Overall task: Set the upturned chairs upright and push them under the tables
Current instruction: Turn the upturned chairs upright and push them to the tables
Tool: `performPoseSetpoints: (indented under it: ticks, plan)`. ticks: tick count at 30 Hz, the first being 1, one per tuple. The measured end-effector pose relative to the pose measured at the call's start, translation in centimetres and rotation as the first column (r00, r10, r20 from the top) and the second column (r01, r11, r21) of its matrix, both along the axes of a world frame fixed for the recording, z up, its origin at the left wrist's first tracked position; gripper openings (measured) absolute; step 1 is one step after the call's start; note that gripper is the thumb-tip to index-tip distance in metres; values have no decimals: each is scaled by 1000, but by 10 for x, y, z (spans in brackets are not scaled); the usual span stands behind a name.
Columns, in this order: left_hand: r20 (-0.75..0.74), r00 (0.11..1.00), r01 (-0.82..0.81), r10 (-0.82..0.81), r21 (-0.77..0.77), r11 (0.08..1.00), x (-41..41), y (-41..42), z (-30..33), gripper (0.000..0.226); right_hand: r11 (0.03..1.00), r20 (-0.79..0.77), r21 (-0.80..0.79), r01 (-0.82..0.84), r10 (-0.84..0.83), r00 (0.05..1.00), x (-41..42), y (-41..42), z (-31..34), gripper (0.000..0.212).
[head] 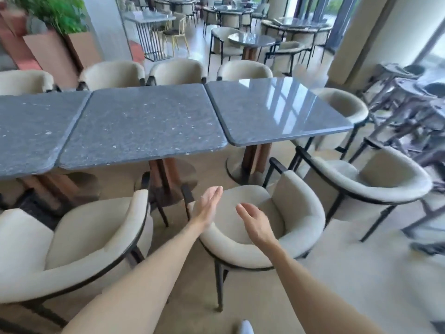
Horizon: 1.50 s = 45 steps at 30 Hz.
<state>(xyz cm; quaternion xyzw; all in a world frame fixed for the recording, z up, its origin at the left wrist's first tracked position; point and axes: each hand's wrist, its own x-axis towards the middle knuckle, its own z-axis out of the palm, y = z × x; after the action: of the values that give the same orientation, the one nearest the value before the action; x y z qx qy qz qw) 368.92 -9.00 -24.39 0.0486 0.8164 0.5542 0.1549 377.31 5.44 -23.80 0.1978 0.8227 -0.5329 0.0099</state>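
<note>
A cream armchair [296, 220] with black legs stands upright just in front of me, a little out from the grey stone tables [149, 126]. My left hand [207, 208] hovers over its seat with straight fingers, holding nothing. My right hand [255, 222] hangs beside it with relaxed fingers, also holding nothing. Neither hand visibly touches the chair. A second cream armchair [79, 239] stands upright at my lower left, and a third [375, 179] stands upright at the right, angled away from the right-hand table [277, 109].
Several cream chairs are tucked along the tables' far side [178, 71]. Dark stacked stools [414, 104] crowd the right edge. Planters with green plants [55, 44] stand at the back left. More tables and chairs fill the room behind [250, 42]. My shoe tip [245, 327] shows below.
</note>
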Motion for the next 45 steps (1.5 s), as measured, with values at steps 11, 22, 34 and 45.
performPoseSetpoints:
  ticks: [11, 22, 34, 45]
  plan:
    - [187, 980, 94, -65, -155, 983, 7, 162, -67, 47, 963, 321, 184, -197, 131, 938, 5, 200, -54, 69]
    - [326, 944, 254, -54, -612, 749, 65, 170, -138, 89, 246, 657, 442, -862, 565, 499, -16, 268, -134, 104]
    - [250, 844, 373, -474, -909, 184, 70, 202, -219, 107, 49, 544, 569, -821, 726, 421, -24, 280, -233, 114]
    - [196, 837, 346, -511, -912, 218, 55, 178, -221, 88, 62, 502, 587, -807, 754, 423, -37, 266, -236, 101]
